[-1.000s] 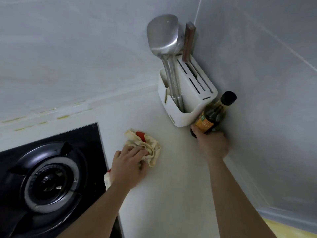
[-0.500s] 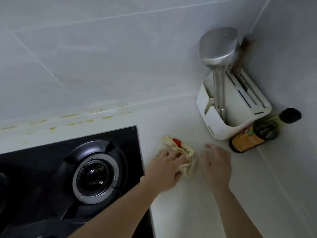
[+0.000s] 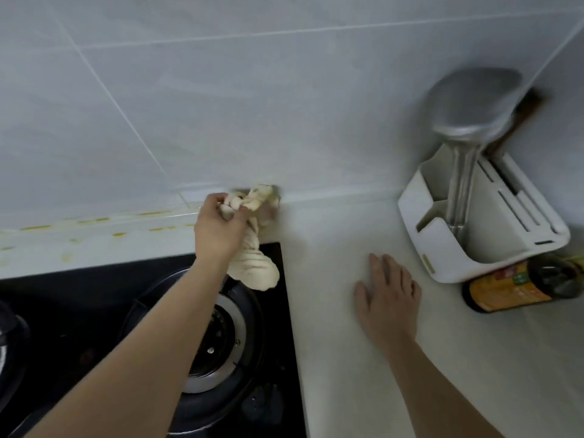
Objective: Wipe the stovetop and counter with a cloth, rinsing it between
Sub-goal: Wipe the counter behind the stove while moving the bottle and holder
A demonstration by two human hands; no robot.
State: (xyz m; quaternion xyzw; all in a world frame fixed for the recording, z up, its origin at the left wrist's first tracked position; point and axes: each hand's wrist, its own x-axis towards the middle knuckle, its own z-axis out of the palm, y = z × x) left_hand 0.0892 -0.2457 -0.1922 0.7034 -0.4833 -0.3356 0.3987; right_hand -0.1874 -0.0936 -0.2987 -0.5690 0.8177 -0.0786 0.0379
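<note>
My left hand [image 3: 218,229] grips a crumpled cream cloth [image 3: 252,267] and holds its top end against the seam where the white counter [image 3: 347,358] meets the tiled wall. The cloth's lower end hangs over the back right corner of the black stovetop [image 3: 79,311]. A round burner [image 3: 218,336] lies partly under my left forearm. Flat on the counter to the right of the stovetop rests my right hand [image 3: 390,295], fingers spread and holding nothing.
A white utensil holder [image 3: 458,248] with a metal spatula [image 3: 474,105] stands in the back right corner. A dark sauce bottle [image 3: 512,286] stands right beside it. Yellow stains [image 3: 94,221] dot the ledge behind the stovetop.
My left hand has lifted the cloth off the counter and carried it back to the wall seam. My right hand let go of the bottle and now lies flat on the counter.
</note>
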